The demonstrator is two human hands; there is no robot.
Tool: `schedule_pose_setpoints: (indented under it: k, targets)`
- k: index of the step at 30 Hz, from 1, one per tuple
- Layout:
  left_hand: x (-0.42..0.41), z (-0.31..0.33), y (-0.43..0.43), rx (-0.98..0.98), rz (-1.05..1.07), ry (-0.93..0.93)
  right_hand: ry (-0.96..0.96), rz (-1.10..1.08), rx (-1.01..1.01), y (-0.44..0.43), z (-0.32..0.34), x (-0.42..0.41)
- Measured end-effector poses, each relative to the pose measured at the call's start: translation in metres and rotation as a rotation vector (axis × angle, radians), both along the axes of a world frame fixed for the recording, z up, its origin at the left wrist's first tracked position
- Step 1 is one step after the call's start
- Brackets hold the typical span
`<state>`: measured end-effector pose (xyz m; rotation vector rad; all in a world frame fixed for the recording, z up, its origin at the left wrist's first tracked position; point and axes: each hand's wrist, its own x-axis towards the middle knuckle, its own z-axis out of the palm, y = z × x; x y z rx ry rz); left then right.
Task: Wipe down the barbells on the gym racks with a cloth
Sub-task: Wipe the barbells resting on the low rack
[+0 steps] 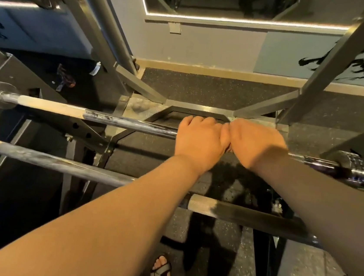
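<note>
Both your hands are on the far barbell (121, 120), mid-shaft, side by side and touching each other. Left hand (199, 137): fingers curled over the top of the bar. Right hand (256, 144): same, wrapped over it. Cloth not visible; it may be under the palms, can't tell.

The bar's long axis runs left-right across the view, dipping slightly toward your right, between the rack uprights (334, 64). Key relation: shaft extends both ways from the hands, a long run out to the left collar (0, 94) and a shorter one to the right collar (352, 164). Left hand is nearer the long run, right hand nearer the short one. My read: any wipe has to slide along that axis, not across it.

The near barbell (60, 164) lies roughly parallel, closer to you, under both forearms, neither hand on it.
</note>
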<state>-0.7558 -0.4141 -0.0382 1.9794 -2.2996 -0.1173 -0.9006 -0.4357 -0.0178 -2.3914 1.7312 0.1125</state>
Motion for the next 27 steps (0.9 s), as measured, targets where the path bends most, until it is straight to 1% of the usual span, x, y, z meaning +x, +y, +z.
schedule_pose_setpoints:
  k: [2,5,8,10,12,14,15,18,20,23,25,27]
  targets:
    - [0.017,0.001,0.005,-0.005,-0.049,0.000,-0.085,-0.051,0.021,-0.003,-0.004,0.014]
    - [0.060,0.002,0.007,-0.042,-0.051,-0.014,-0.087,-0.130,0.032,-0.012,-0.016,0.011]
    - [0.091,0.002,0.010,-0.104,0.075,-0.007,-0.123,-0.139,-0.005,-0.015,-0.020,0.011]
    - [0.092,0.002,0.008,-0.054,0.181,0.009,-0.162,-0.156,-0.027,-0.019,-0.023,0.011]
    - [0.074,0.007,0.004,-0.010,0.246,-0.021,-0.158,-0.137,-0.056,-0.021,-0.025,0.011]
    - [0.046,0.010,0.004,0.021,0.194,-0.041,-0.132,-0.093,-0.161,-0.019,-0.023,0.011]
    - [0.032,0.008,0.006,0.025,0.150,-0.015,-0.118,-0.085,-0.201,-0.017,-0.022,0.011]
    - [0.009,-0.004,0.007,-0.052,0.054,0.055,-0.106,-0.072,-0.215,-0.013,-0.024,0.013]
    - [0.022,-0.008,0.010,-0.065,0.020,0.066,-0.109,-0.056,-0.226,-0.010,-0.025,0.014]
    - [0.059,-0.002,0.020,-0.042,-0.037,0.017,-0.116,-0.038,-0.290,-0.002,-0.023,0.014]
    - [0.084,0.004,0.021,0.006,0.049,0.008,-0.100,-0.068,-0.226,0.001,-0.018,0.016]
    - [0.094,0.008,0.012,0.051,0.243,0.027,-0.065,-0.079,-0.179,0.000,-0.014,0.018]
